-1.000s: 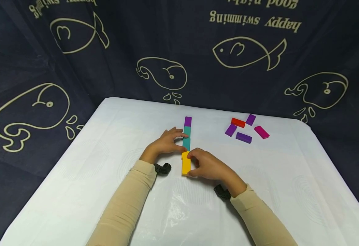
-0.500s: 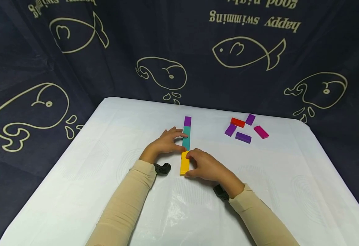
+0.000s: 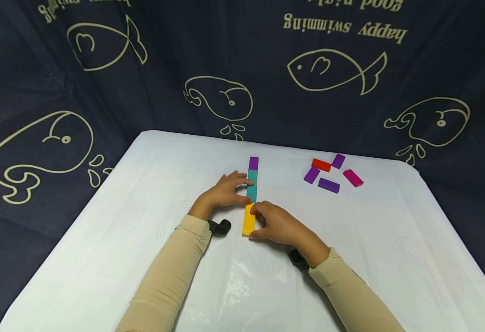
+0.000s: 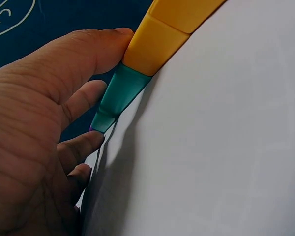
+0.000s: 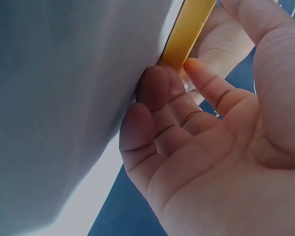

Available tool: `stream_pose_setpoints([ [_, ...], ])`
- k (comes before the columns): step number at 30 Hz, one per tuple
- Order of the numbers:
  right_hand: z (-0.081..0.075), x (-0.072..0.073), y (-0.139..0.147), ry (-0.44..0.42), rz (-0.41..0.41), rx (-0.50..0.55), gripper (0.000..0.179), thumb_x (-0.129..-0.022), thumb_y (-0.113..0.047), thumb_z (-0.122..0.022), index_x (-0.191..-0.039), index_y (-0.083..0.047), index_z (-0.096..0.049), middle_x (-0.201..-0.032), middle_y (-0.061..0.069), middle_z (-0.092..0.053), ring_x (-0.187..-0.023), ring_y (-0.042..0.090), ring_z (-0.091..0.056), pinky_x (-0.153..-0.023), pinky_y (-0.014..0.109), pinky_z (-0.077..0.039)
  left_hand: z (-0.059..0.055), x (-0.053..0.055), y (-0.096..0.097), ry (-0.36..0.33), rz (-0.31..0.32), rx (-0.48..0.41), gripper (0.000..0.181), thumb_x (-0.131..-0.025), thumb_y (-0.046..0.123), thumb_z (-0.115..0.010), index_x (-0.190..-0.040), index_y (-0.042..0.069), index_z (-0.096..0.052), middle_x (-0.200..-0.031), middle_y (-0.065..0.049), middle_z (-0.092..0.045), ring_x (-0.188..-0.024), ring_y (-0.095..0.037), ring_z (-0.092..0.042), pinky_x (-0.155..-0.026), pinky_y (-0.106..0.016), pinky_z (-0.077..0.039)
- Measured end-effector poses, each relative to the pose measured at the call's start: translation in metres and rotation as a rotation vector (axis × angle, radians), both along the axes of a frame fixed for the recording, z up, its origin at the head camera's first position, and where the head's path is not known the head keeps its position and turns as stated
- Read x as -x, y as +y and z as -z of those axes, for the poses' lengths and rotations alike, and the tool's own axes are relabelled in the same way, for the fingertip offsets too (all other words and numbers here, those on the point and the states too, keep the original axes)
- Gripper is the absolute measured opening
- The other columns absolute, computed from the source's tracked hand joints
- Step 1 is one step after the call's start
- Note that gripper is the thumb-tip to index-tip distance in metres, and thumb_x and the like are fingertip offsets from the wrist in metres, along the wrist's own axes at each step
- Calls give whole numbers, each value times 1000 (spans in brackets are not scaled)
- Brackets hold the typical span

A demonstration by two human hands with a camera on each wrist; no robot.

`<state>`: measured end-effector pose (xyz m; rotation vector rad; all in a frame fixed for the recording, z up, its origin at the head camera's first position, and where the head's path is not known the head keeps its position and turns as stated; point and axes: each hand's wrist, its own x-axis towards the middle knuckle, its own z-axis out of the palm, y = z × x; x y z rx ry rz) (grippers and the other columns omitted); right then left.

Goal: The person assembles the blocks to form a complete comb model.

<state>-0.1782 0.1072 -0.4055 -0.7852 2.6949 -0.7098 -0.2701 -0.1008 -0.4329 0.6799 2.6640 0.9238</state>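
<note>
As I look down on the white worktop (image 3: 392, 249), I see the right grip (image 3: 280, 223) clamped on yellow blocks (image 3: 248, 222); the left grip (image 3: 225, 191), spread apart, touches teal blocks (image 3: 252, 192) at the yellow's twelve o'clock; beyond lies a purple block (image 3: 253, 163).

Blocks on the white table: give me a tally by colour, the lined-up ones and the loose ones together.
Yellow blocks: 2, told apart by the seam in the left wrist view
Teal blocks: 2
Purple blocks: 4, one lined up with the teal and three loose
Red block: 1
Pink block: 1
Total visible: 10
</note>
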Motion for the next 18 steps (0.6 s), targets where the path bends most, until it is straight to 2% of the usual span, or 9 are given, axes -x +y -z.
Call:
stream_pose_setpoints([
  [13, -1, 2, 3, -37, -15, 26, 57, -78, -34, -86, -122, -9, -60, -110, 0, -59, -98, 17, -53, -98, 38, -47, -1, -1, 0, -1, 3, 2, 60, -84, 42, -76, -139, 28, -58, -160, -4, -32, -152, -24, -9, -121, -46, 5],
  [18, -6, 6, 12, -39, -58, 68, 50, -82, -32, -82, -121, -8, -62, -103, 3, -60, -93, 19, -53, -87, 36, -50, -2, -1, 0, 1, 9, 2, 60, -84, 41, -76, -139, 26, -58, -159, -5, -33, -152, -24, -9, -121, -46, 5],
])
